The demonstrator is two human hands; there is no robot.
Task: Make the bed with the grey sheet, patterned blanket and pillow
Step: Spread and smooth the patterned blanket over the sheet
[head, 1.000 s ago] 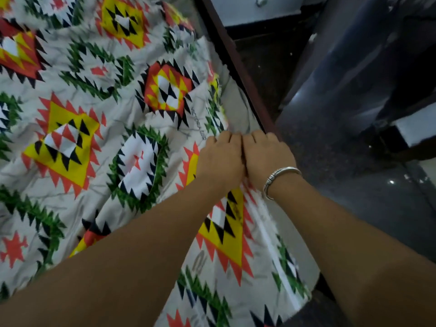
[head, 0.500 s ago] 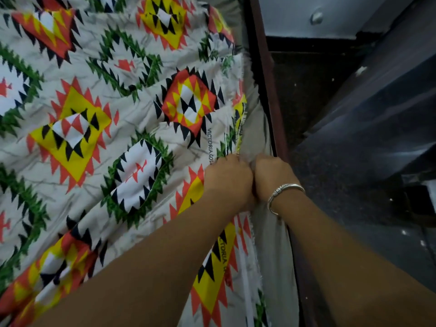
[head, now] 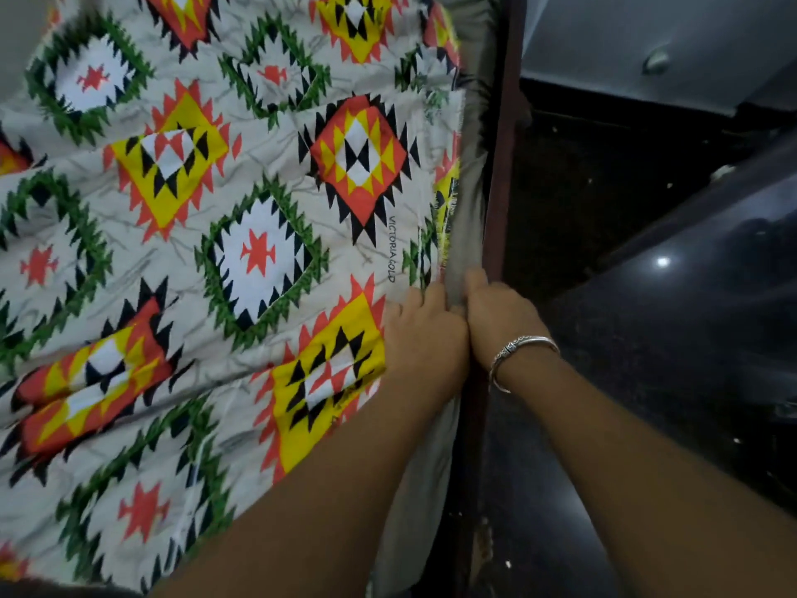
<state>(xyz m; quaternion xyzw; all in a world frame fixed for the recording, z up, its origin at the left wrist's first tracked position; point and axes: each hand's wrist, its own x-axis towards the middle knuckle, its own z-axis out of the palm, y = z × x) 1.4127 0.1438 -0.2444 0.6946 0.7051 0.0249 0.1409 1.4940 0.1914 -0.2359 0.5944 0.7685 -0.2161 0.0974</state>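
Tucking has begun along the right-hand bed frame [head: 500, 166]: left hand [head: 425, 334], flat a second ago, curls its fingers round the patterned blanket [head: 258, 209] hem, while right hand [head: 496, 317], grip hidden, pushes grey sheet [head: 468, 235] down beside it.

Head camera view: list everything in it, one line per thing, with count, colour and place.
patterned blanket: one, pale with green, yellow, orange and black diamonds, spread over the left and centre
grey sheet: one, grey, a strip showing between the blanket's right edge and the rail
bed rail: one, dark reddish brown, running top to bottom right of the sheet
floor: one, dark and glossy, right side
panel: one, pale grey, top right
knob: one, grey, on the panel
bracelet: one, silver, on the right wrist
left hand: one, fingers curled on the blanket's right edge
right hand: one, touching the left hand, fingers at the sheet by the rail, tips hidden
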